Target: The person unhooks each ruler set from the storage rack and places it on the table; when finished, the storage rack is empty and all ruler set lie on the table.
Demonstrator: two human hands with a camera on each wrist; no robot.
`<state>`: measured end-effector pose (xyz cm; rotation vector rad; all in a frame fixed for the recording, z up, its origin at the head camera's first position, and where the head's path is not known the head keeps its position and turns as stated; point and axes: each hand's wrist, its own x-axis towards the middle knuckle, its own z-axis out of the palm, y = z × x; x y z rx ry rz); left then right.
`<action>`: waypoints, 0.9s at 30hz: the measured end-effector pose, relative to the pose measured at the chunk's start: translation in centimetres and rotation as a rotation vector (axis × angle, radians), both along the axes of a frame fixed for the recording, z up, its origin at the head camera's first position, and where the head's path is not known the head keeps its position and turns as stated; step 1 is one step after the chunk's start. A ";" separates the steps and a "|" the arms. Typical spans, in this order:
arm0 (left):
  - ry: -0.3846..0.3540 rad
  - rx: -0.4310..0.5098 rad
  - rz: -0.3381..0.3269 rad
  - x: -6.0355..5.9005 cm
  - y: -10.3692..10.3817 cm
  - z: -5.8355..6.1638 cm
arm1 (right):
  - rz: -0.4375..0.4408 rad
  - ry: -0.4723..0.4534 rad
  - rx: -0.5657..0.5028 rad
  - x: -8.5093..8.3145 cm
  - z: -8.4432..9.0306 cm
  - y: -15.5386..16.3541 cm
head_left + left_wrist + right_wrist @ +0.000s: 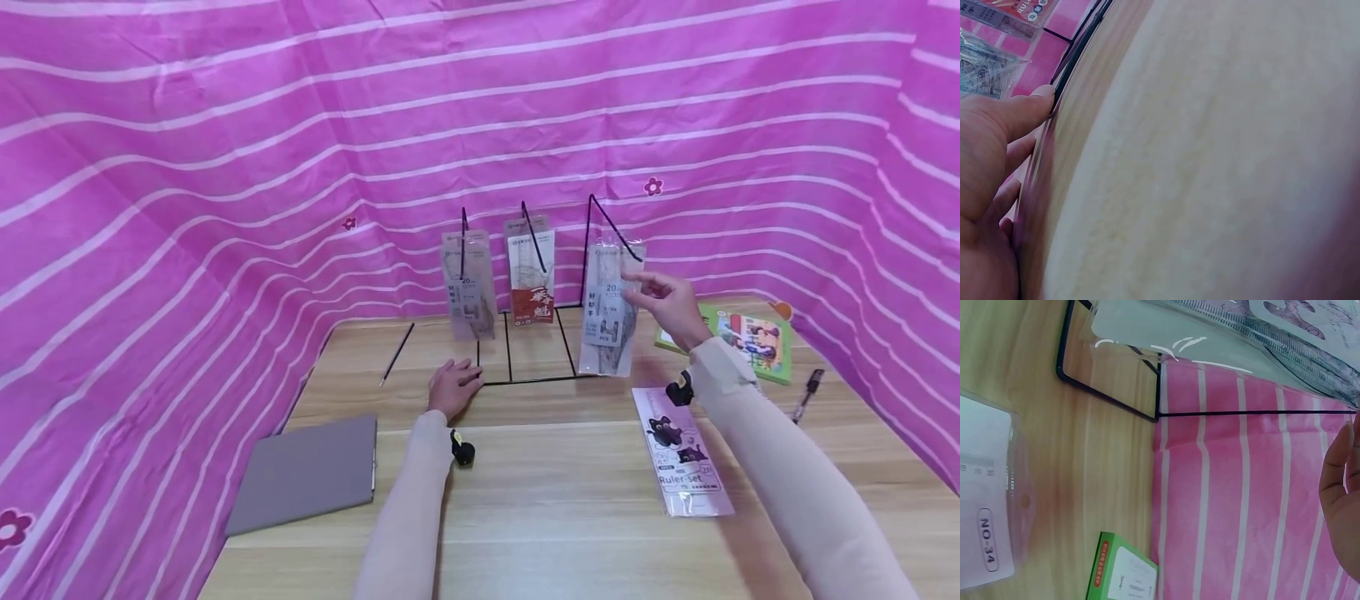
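A black wire display rack point(534, 381) stands on the table with three upright hooks. My right hand point(667, 307) pinches the edge of a clear ruler-set packet point(606, 333) at the right hook; the packet's top overlaps that hook's tip. In the right wrist view, rulers point(1222, 319) show through the plastic, and my right hand point(1344, 494) is partly cut off. My left hand point(453, 387) rests at the rack base's front left corner, its thumb point(1029, 112) touching the wire bar. A grey packet point(467, 292) hangs at the left hook, a white-and-red packet point(532, 275) at the middle one.
A pink ruler-set packet point(686, 467) lies before my right forearm. A green box point(757, 342) and a black pen point(808, 393) are at right. Leftward lie a pencil point(396, 357) and a grey flat folder-like item point(307, 475). Pink striped cloth point(480, 108) walls the table.
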<state>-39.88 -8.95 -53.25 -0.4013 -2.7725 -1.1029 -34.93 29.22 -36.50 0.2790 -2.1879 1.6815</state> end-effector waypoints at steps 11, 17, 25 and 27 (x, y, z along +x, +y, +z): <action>0.019 -0.007 -0.003 0.1 0.0 0.1 | -0.005 0.022 -0.002 0.8 -2.4 1.7; 0.020 -0.008 -0.005 0.1 0.0 0.3 | 0.011 0.011 -0.011 1.9 -2.9 2.0; 0.010 -0.022 0.004 0.1 0.0 -0.1 | 0.054 0.062 -0.019 3.4 -3.2 2.1; 0.010 -0.014 0.002 0.1 0.0 -0.1 | 0.042 0.054 -0.018 3.8 -3.2 2.1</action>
